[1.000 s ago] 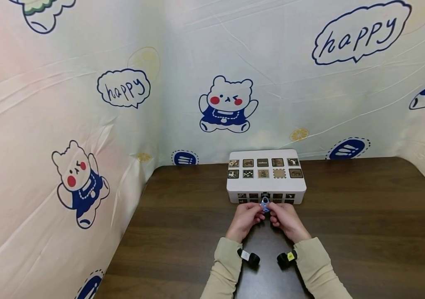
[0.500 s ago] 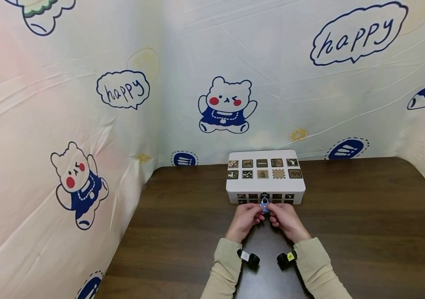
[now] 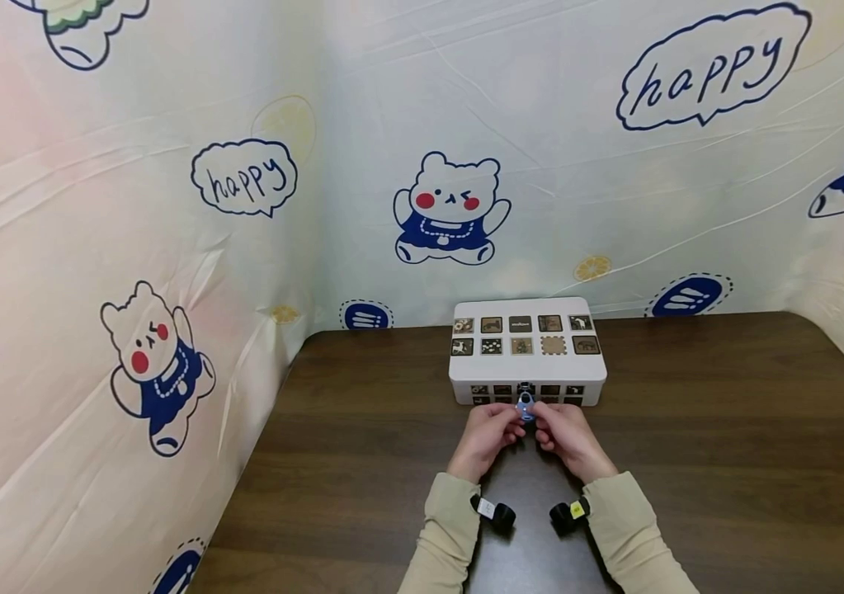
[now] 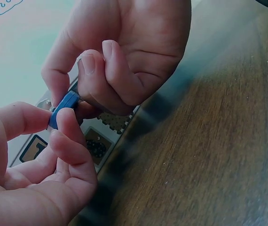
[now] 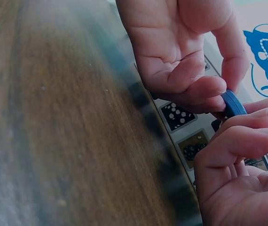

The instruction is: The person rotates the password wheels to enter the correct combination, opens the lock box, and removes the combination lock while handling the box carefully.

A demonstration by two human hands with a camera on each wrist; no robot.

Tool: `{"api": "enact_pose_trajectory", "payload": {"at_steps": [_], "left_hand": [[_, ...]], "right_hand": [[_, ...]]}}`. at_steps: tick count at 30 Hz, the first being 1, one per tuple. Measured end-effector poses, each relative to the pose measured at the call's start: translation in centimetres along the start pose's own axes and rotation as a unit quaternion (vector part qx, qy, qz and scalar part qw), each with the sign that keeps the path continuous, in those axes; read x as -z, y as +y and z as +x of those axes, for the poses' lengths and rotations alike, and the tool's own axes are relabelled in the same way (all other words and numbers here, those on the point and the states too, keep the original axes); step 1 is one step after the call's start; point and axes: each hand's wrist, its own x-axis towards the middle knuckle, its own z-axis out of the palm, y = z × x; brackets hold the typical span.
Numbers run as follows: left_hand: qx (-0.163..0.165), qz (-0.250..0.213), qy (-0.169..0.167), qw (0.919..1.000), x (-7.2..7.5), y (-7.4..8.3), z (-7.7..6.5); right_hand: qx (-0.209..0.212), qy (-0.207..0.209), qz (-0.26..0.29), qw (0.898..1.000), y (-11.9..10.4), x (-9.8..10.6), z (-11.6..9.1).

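A small blue padlock is at the black latch on the front of a white box. My left hand pinches the padlock's left side between thumb and fingertip. From the right, my right hand pinches its other side. In the left wrist view the blue body of the padlock shows edge-on between both sets of fingertips, and the right wrist view shows its rounded edge. Fingers cover much of the padlock, and the shackle's seat in the latch is hidden in the wrist views.
The box lid carries rows of dark and tan square pictures. It stands near the back of a brown wooden table. A pale printed cloth hangs behind and at both sides. Each sleeve has a black wrist camera at its cuff.
Both hands stay on the padlock at the box's front, with no visible shift in their grip. Only the head view shifts very slightly.
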Motion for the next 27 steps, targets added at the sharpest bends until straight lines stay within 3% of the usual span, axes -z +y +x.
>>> {"api": "enact_pose_trajectory", "payload": {"at_steps": [17, 19, 27], "left_hand": [[0.0, -0.002, -0.002, 1.0, -0.1, 0.23, -0.22], [-0.003, -0.002, -0.005, 1.0, -0.25, 0.83, -0.77], [-0.001, 0.001, 0.001, 1.0, -0.16, 0.12, -0.18]], "right_hand": [[-0.012, 0.012, 0.011, 1.0, -0.03, -0.05, 0.14], [-0.014, 0.016, 0.011, 1.0, -0.06, -0.06, 0.14], [-0.018, 0.008, 0.022, 1.0, -0.21, 0.07, 0.03]]}}
